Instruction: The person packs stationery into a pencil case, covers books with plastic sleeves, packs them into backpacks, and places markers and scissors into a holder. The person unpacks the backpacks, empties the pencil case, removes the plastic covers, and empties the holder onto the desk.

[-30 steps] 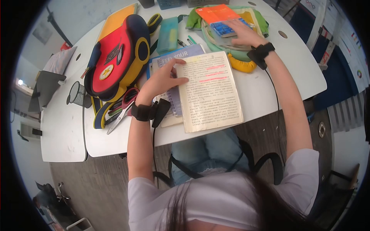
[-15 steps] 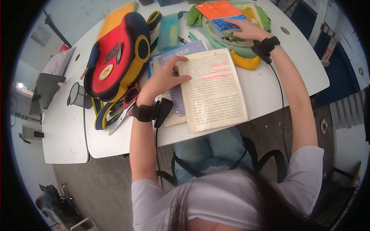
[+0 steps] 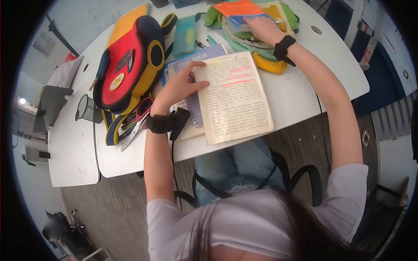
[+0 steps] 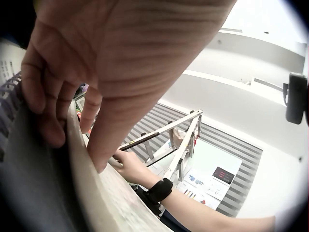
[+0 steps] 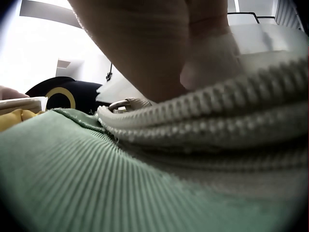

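Observation:
My left hand [image 3: 180,89] holds the left edge of a printed book [image 3: 237,104], its pages marked with pink highlighter. In the left wrist view, its thumb rests on the page side and its fingers are behind the edge. At the back right, my right hand [image 3: 266,31] grips the lower right part of an orange-and-blue book [image 3: 237,8], its thumb hidden. This book lies over an unzipped green bag [image 3: 287,15] with a yellow part [image 3: 272,65]. The bag's cream zipper [image 5: 203,111] crosses the right wrist view, below the hand.
Under the printed book lie a spiral notebook [image 3: 193,111] and a blue-grey book [image 3: 213,53]. Left of them stands a red, yellow and navy backpack [image 3: 124,69], with scissors [image 3: 133,132] beside it. A teal case [image 3: 183,37] and a mesh pen cup [image 3: 85,108] also stand on the table.
My right hand has shifted from lying over the orange-and-blue book to gripping its lower right part, and the book looks blurred now. The left hand keeps its hold on the printed book.

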`<action>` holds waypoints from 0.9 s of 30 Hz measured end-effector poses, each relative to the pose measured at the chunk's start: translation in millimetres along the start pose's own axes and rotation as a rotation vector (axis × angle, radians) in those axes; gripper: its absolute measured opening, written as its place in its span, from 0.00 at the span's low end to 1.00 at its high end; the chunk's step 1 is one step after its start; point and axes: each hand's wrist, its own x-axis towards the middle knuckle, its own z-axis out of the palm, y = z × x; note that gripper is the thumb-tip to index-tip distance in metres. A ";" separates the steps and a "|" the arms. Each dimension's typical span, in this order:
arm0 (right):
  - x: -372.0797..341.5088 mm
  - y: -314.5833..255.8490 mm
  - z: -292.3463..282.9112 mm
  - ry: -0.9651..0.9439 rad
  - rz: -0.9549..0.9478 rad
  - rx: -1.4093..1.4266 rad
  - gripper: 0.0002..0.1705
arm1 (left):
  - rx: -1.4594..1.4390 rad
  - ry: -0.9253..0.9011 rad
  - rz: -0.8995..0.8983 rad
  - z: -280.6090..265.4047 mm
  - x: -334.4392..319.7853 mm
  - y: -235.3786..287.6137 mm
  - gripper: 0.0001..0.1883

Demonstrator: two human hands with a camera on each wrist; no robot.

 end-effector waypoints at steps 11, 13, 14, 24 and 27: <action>-32.4 -35.0 -124.4 0.500 -0.017 0.029 0.11 | 0.016 0.140 0.056 -2.8 5.7 -13.2 0.20; -48.6 -56.5 -123.6 0.396 -0.013 0.181 0.20 | 0.003 0.217 0.091 -4.9 10.8 -16.0 0.19; -58.1 -72.1 -127.3 0.349 -0.067 0.233 0.20 | -0.201 0.181 -0.016 -9.3 10.7 -9.7 0.22; -86.3 -107.7 -117.4 -0.042 -0.452 0.771 0.26 | -0.300 0.188 -0.090 -4.8 10.5 -10.2 0.20; -71.1 -70.6 -102.8 -0.082 0.091 0.899 0.26 | -0.332 0.177 -0.108 -5.4 12.2 -14.4 0.18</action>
